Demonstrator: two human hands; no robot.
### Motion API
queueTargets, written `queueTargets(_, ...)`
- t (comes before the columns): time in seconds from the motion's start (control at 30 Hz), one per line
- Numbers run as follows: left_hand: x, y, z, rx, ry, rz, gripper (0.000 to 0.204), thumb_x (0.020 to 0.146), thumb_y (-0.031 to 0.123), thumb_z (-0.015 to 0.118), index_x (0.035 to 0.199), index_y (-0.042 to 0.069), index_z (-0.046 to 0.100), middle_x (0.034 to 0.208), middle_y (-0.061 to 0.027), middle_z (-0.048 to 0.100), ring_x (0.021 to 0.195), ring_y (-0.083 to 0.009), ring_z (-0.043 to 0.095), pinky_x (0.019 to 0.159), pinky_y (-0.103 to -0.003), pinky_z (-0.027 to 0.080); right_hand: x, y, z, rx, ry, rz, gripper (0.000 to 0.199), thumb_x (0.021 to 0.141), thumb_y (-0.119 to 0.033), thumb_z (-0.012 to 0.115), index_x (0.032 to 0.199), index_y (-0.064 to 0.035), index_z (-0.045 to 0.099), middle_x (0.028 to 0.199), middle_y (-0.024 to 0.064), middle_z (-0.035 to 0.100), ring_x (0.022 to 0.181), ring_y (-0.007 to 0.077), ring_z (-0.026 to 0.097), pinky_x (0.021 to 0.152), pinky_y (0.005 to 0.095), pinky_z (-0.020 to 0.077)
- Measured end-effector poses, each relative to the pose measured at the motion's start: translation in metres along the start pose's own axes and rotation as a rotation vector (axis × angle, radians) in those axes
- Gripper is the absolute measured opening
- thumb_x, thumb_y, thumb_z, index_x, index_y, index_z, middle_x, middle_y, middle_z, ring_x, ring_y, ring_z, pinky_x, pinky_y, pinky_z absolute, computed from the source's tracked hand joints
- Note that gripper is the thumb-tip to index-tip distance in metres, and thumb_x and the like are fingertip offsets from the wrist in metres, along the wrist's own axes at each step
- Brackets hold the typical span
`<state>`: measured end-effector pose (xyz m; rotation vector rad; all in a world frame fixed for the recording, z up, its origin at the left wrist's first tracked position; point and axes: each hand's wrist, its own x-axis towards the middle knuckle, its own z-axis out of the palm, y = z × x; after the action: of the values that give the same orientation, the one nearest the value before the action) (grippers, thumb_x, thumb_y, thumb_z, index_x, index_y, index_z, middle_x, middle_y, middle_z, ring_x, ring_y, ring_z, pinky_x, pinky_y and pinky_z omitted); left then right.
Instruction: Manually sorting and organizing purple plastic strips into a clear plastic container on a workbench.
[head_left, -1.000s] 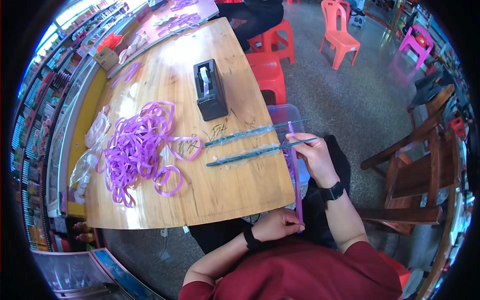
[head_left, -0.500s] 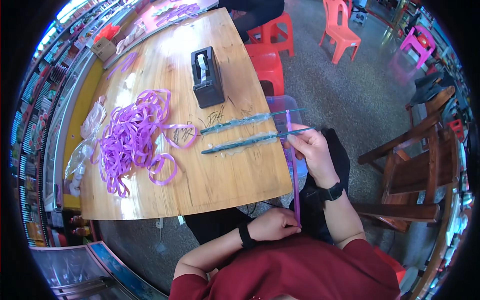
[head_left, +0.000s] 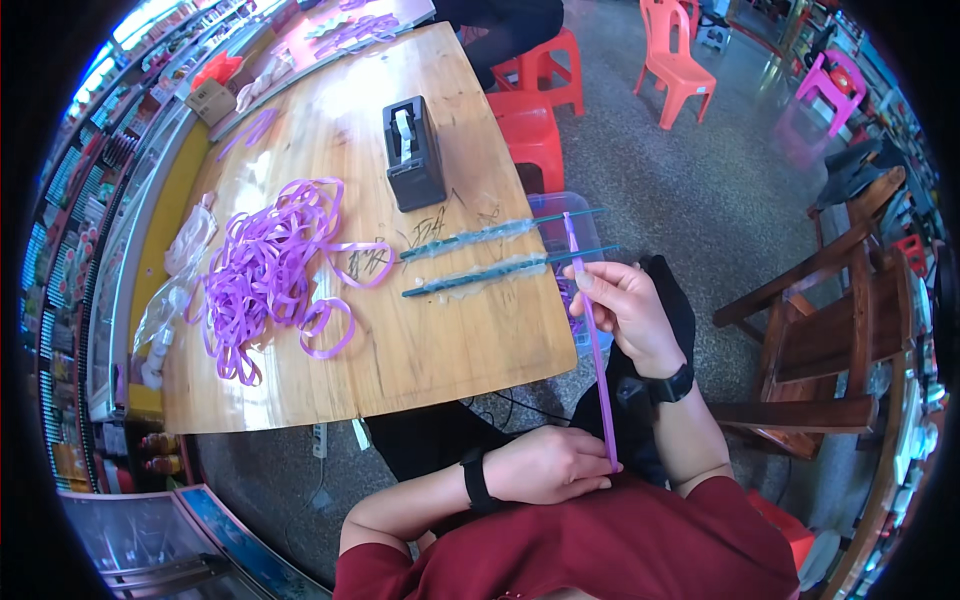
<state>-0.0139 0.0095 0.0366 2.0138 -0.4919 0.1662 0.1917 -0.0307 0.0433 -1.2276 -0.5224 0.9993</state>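
Running straight beyond the right edge of the wooden table (head_left: 450,370): a purple strip (head_left: 598,365), flat, smooth. Left hand (head_left: 545,466) pinches its lower end; right hand (head_left: 628,310) grasps it higher up. Likely light, limp, slippery; hold near ends. On table: curling ribbon pile (head_left: 262,275); slim green rods (head_left: 475,277), crinkled clear wrap.

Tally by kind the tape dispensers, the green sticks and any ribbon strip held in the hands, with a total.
Tape dispenser: 1
Green sticks: 2
Held ribbon: 1
Total: 4
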Motion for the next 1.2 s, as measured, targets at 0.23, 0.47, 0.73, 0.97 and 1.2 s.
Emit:
queueTargets(0.23,0.001,0.013,-0.001,0.089,0.036,0.065,0.026,0.087,0.014,0.069,0.112,0.005,0.07,0.094,-0.0093,0.067,0.081,-0.0254,0.066,0.073,-0.035,0.056,-0.011,-0.005,0.004,-0.038,-0.031,0.046,0.029,0.096,-0.026,0.066,0.11,-0.0012,0.068,0.073,0.0023,0.066,0.051,0.0009,0.045,0.047,0.0159,0.033)
queueTargets(0.47,0.007,0.027,-0.007,0.159,0.098,0.134,0.027,0.085,0.014,0.072,0.111,0.007,0.071,0.094,-0.0065,0.065,0.078,-0.0209,0.064,0.068,-0.033,0.054,-0.012,0.0,0.002,0.016,-0.031,0.039,0.029,0.098,-0.026,0.063,0.111,-0.0012,0.067,0.073,0.0031,0.067,0.051,0.0008,0.045,0.046,0.0154,0.0324)
queueTargets(0.73,0.01,0.034,0.002,0.301,0.212,0.157,0.015,0.08,0.012,0.072,0.094,0.005,0.071,0.091,-0.0036,0.059,0.074,-0.0187,0.057,0.065,-0.032,0.051,-0.014,0.006,0.002,0.03,-0.008,0.035,0.027,0.097,-0.027,0.064,0.109,-0.0034,0.068,0.069,0.0018,0.066,0.046,0.0008,0.046,0.043,0.0148,0.0315)
queueTargets(0.97,0.009,0.034,0.005,0.329,0.21,0.179,0.021,0.079,0.012,0.074,0.099,0.007,0.072,0.093,-0.0038,0.061,0.071,-0.0178,0.059,0.062,-0.032,0.051,-0.019,0.005,0.002,0.016,-0.019,0.036,0.028,0.098,-0.029,0.062,0.109,-0.0044,0.069,0.069,0.0022,0.066,0.047,0.001,0.047,0.042,0.0156,0.0315)
queueTargets(1.2,0.011,0.046,0.004,0.339,0.275,0.163,0.022,0.076,0.012,0.077,0.097,0.006,0.072,0.092,-0.0047,0.062,0.07,-0.0184,0.06,0.061,-0.031,0.051,-0.021,0.003,0.005,0.012,-0.02,0.026,0.029,0.099,-0.03,0.06,0.109,-0.004,0.069,0.069,0.0023,0.066,0.047,0.001,0.046,0.043,0.0156,0.0315)
